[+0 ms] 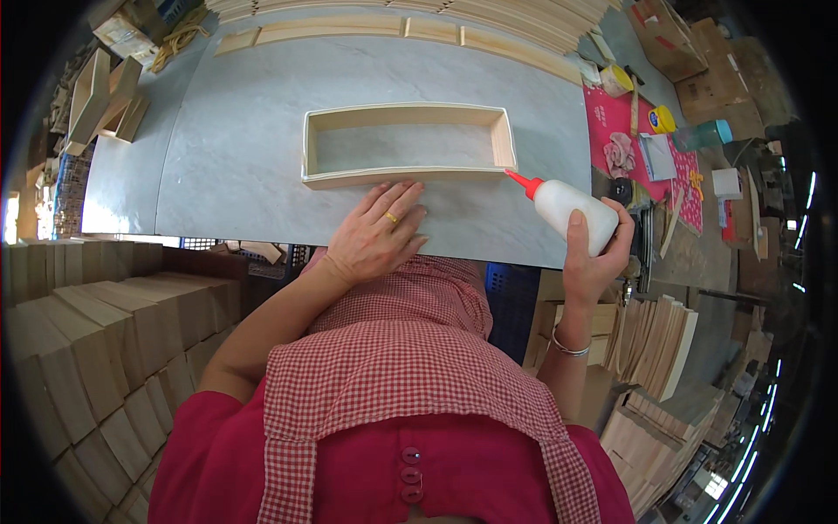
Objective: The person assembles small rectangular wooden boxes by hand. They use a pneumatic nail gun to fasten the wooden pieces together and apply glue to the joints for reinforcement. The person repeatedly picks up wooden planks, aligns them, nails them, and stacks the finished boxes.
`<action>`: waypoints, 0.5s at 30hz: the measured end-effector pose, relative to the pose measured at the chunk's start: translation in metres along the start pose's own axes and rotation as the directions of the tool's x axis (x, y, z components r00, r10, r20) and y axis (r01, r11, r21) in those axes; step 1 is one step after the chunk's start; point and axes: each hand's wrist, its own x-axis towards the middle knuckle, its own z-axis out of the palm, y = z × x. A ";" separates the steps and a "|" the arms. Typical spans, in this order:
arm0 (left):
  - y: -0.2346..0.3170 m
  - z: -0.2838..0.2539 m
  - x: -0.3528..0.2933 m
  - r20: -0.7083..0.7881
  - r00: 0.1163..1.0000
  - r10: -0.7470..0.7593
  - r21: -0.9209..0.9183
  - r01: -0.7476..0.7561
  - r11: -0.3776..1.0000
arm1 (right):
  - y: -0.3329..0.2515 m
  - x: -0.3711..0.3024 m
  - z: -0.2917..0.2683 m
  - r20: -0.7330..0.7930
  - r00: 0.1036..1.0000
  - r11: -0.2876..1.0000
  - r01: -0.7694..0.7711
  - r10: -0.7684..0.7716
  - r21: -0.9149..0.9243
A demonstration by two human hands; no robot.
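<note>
A long rectangular wooden frame (410, 175) lies on the grey marbled tabletop (244, 148), and the tabletop shows through its middle. Along its upper edges runs a whitish line that looks like glue. My right hand (594, 249) is wrapped round a white squeeze bottle (572, 212) with a red nozzle. The bottle is tilted, and its tip is at the frame's near right corner. My left hand (380, 231) rests with fingers stretched out at the table's near edge, fingertips by the frame's near side; whether they touch it I cannot tell.
Wooden strips (428, 30) lie along the table's far side. Stacked wooden boards (87, 341) fill the left, and more boards (655, 345) stand at the right. A pink cloth (602, 113) bears a yellow-lidded jar (661, 120) and a crumpled rag (620, 155). Wooden boxes (92, 96) sit far left.
</note>
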 end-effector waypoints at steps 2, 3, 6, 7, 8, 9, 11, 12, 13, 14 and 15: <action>0.001 0.000 0.000 0.005 1.000 -0.015 0.001 0.015 1.000 | 0.002 0.001 -0.002 -0.011 1.000 1.000 -0.001 0.001 -0.006; 0.001 0.000 -0.001 0.006 1.000 -0.018 0.002 0.018 1.000 | 0.003 0.001 -0.003 -0.015 1.000 1.000 -0.005 0.004 -0.003; 0.002 0.000 -0.002 0.010 1.000 -0.025 0.002 0.025 1.000 | 0.003 0.002 -0.002 -0.032 0.999 1.000 -0.023 0.024 0.017; 0.001 0.000 0.002 0.011 1.000 -0.021 -0.004 0.021 1.000 | 0.002 0.004 -0.001 -0.046 0.998 0.999 -0.028 0.029 0.023; 0.001 -0.001 0.004 0.012 1.000 -0.016 -0.009 0.016 1.000 | 0.004 0.005 0.000 -0.065 0.998 1.000 -0.015 0.016 0.023; 0.003 -0.001 0.000 0.030 0.999 -0.030 -0.012 0.030 0.999 | 0.009 0.003 0.002 -0.085 0.996 1.000 0.000 0.002 0.022; 0.000 0.001 0.000 0.033 0.999 -0.020 -0.004 0.020 1.000 | 0.025 0.009 0.005 -0.142 0.987 0.996 -0.066 0.074 0.054; -0.001 0.000 0.001 0.032 0.999 -0.025 -0.019 0.026 1.000 | 0.026 0.015 0.007 -0.145 0.971 0.969 -0.162 0.190 0.188; -0.002 -0.001 0.001 0.033 0.999 -0.025 -0.038 0.026 0.999 | 0.026 0.022 0.010 -0.132 0.944 0.915 -0.248 0.302 0.319; -0.001 -0.003 0.002 0.032 0.999 -0.032 -0.054 0.034 0.998 | 0.029 0.032 0.014 -0.157 0.932 0.893 -0.249 0.326 0.375; 0.000 -0.005 0.003 0.034 0.998 -0.043 -0.070 0.046 0.997 | 0.043 0.046 0.015 -0.204 0.948 0.940 -0.182 0.245 0.287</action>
